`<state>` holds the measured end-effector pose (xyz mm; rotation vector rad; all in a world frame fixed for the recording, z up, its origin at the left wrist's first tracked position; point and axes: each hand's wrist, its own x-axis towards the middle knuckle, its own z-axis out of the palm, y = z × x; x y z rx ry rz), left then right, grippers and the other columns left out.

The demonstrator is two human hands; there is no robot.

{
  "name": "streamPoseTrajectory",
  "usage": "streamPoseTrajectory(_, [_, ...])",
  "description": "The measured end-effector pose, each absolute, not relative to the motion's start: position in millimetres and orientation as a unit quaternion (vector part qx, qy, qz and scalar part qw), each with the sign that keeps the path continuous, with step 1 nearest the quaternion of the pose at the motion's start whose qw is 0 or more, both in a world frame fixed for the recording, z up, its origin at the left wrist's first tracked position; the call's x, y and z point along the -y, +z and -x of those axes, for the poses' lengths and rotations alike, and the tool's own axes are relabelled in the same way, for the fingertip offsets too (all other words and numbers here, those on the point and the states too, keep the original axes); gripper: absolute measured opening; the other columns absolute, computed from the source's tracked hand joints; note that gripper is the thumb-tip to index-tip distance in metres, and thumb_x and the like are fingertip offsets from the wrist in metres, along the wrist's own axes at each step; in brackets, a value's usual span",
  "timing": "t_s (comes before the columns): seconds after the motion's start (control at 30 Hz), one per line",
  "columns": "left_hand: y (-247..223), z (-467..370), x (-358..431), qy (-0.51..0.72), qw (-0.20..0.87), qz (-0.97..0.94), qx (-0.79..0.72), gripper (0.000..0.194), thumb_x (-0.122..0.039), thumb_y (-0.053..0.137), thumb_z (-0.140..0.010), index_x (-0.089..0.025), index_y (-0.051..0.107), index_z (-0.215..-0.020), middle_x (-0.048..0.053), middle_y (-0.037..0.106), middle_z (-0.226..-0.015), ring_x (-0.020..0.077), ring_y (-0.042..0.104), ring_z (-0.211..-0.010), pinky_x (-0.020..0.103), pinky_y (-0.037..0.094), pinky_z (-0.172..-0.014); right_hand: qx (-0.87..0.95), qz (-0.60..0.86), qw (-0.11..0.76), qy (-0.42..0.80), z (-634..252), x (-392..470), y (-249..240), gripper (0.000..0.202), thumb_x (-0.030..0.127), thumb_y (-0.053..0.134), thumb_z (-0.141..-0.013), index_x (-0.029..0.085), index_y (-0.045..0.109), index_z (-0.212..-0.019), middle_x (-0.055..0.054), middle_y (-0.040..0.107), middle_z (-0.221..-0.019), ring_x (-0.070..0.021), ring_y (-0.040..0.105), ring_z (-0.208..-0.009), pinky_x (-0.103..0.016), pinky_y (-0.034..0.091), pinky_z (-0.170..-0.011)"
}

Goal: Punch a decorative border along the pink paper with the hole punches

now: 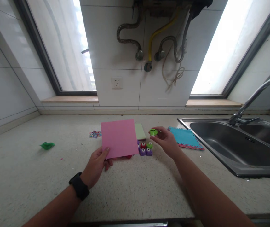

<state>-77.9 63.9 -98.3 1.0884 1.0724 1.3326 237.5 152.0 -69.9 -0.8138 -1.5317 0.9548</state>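
A square sheet of pink paper (119,138) is held up over the counter, its lower left corner pinched by my left hand (99,159), thumb in front. To its right, my right hand (164,139) grips a small green craft punch (153,132) between thumb and fingers, apart from the paper. Several more craft punches (145,151), purple, red and green, stand on the counter between the hands, partly covered by the sheet. Behind the sheet lies a pale green paper stack (139,131), also partly hidden.
Colourful paper bits (95,134) lie left of the sheet, and a crumpled green piece (47,145) farther left. Blue sheets with punched edges (185,137) rest beside the steel sink (231,170) and faucet (248,104). Pipes (150,47) hang on the wall behind.
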Motion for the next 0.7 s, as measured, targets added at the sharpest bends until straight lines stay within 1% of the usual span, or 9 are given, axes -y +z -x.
streamPoseTrajectory(0.07, [-99,78,-64,0.556,0.527,-0.458,-0.451,0.037,-0.051,0.064,-0.087,-0.015,0.06,-0.089,0.004,0.067,-0.069,0.0108,0.056,-0.05,0.019,0.04,-0.039,0.664,0.348,0.556,0.36,-238,-152,-69,0.039,0.033,0.082,-0.075,0.022,0.063,-0.106,-0.007,0.074,-0.101,-0.0223,0.071,-0.095,-0.042,0.056,-0.09])
streamPoseTrajectory(0.17, [-100,79,-64,0.552,0.523,-0.461,-0.457,0.037,-0.052,0.063,-0.088,-0.015,0.059,-0.091,0.005,0.069,-0.071,0.0115,0.057,-0.051,0.019,0.04,-0.039,0.701,0.373,0.529,0.3,-239,-151,-69,0.036,0.036,0.081,-0.077,0.021,0.064,-0.105,-0.007,0.073,-0.095,-0.0225,0.07,-0.087,-0.042,0.057,-0.083])
streamPoseTrajectory(0.27, [-100,79,-63,0.549,0.52,-0.467,-0.459,0.037,-0.052,0.061,-0.089,-0.015,0.059,-0.091,0.006,0.07,-0.073,0.0114,0.057,-0.052,0.019,0.041,-0.04,0.709,0.38,0.521,0.285,-237,-148,-67,0.035,0.037,0.08,-0.079,0.021,0.065,-0.107,-0.007,0.071,-0.098,-0.0216,0.068,-0.087,-0.041,0.056,-0.083])
streamPoseTrajectory(0.4, [-97,78,-62,0.544,0.522,-0.473,-0.456,0.037,-0.052,0.062,-0.089,-0.015,0.06,-0.093,0.004,0.069,-0.07,0.0116,0.057,-0.052,0.019,0.041,-0.04,0.655,0.356,0.548,0.379,-227,-143,-67,0.038,0.036,0.08,-0.078,0.023,0.065,-0.111,-0.005,0.069,-0.099,-0.0197,0.066,-0.089,-0.038,0.056,-0.081])
streamPoseTrajectory(0.5, [-96,78,-61,0.54,0.518,-0.478,-0.46,0.036,-0.051,0.063,-0.089,-0.015,0.06,-0.094,0.002,0.067,-0.067,0.0115,0.057,-0.051,0.019,0.041,-0.04,0.606,0.332,0.545,0.475,-217,-139,-71,0.037,0.036,0.077,-0.081,0.024,0.065,-0.114,-0.004,0.069,-0.095,-0.0175,0.066,-0.083,-0.037,0.055,-0.079])
streamPoseTrajectory(0.6, [-96,79,-61,0.537,0.511,-0.488,-0.461,0.035,-0.05,0.061,-0.091,-0.015,0.059,-0.093,0.0,0.065,-0.063,0.0106,0.055,-0.05,0.019,0.041,-0.04,0.568,0.299,0.53,0.554,-208,-136,-75,0.027,0.038,0.073,-0.085,0.023,0.069,-0.107,-0.004,0.069,-0.092,-0.0159,0.066,-0.077,-0.036,0.054,-0.076])
streamPoseTrajectory(0.7, [-98,80,-61,0.536,0.505,-0.496,-0.461,0.035,-0.049,0.06,-0.092,-0.015,0.06,-0.092,0.0,0.064,-0.062,0.0107,0.055,-0.05,0.019,0.041,-0.041,0.549,0.286,0.51,0.597,-200,-131,-77,0.024,0.037,0.074,-0.084,0.023,0.071,-0.103,-0.004,0.07,-0.09,-0.0156,0.066,-0.076,-0.034,0.053,-0.074])
